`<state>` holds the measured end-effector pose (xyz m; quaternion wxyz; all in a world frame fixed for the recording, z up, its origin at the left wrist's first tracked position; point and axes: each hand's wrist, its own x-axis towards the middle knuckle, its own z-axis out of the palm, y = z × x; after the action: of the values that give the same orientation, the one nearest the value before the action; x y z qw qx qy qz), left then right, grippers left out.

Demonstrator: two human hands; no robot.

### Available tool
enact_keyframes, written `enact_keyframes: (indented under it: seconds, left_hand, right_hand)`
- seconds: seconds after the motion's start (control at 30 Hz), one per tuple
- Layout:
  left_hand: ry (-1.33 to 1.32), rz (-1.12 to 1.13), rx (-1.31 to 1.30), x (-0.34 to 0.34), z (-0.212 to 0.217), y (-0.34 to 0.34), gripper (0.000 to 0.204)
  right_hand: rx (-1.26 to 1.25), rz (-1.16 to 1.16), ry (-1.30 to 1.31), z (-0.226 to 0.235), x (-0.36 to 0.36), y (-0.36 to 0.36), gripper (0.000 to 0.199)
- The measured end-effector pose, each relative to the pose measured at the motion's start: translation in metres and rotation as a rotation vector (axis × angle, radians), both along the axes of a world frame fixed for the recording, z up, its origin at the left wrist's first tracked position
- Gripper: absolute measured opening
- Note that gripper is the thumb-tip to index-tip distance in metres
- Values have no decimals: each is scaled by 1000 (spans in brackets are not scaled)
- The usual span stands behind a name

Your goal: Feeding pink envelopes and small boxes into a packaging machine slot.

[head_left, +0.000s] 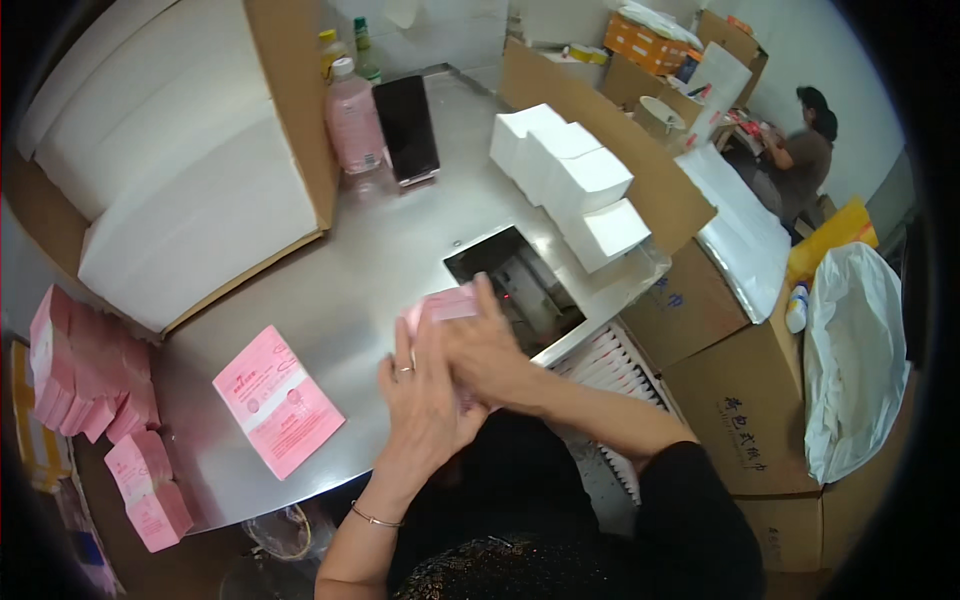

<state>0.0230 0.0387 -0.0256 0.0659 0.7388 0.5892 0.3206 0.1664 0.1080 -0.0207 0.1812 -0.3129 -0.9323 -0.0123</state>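
Note:
In front of me, over the steel table, both hands are pressed around a pink printed paper packet. My left hand, with a ring on one finger, lies against its near left side, fingers close together. Crossing over from the right, my right hand grips the packet, its fingertips at the top edge. Much of the packet is hidden under the fingers. To the left of my hands lies a flat pile of pink printed sheets with a pale band across the middle. Stacks of white folded napkins stand beyond my right hand.
A dark rectangular opening sits in the tabletop. A carton of white sheets stands left, above stacked pink packets. A phone and pink bottle stand behind. Cartons fill the right; a person sits beyond.

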Motion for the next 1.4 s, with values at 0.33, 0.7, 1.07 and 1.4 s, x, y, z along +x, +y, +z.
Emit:
enact_keyframes:
  seconds: [0.33, 0.7, 1.07, 1.4]
  left_hand:
    - [330, 172, 22, -8, 3, 6, 53]
    - [344, 101, 28, -4, 7, 4, 41]
    - [202, 24, 66, 1, 3, 3, 39]
    - [113, -124, -52, -20, 12, -3, 57]
  right_hand:
    - [498, -694, 89, 30, 123, 55, 18]
    - [352, -687, 296, 8, 156, 71, 20]
    - [305, -678, 275, 9, 160, 76, 21]
    - [252, 73, 182, -4, 51, -23, 37]
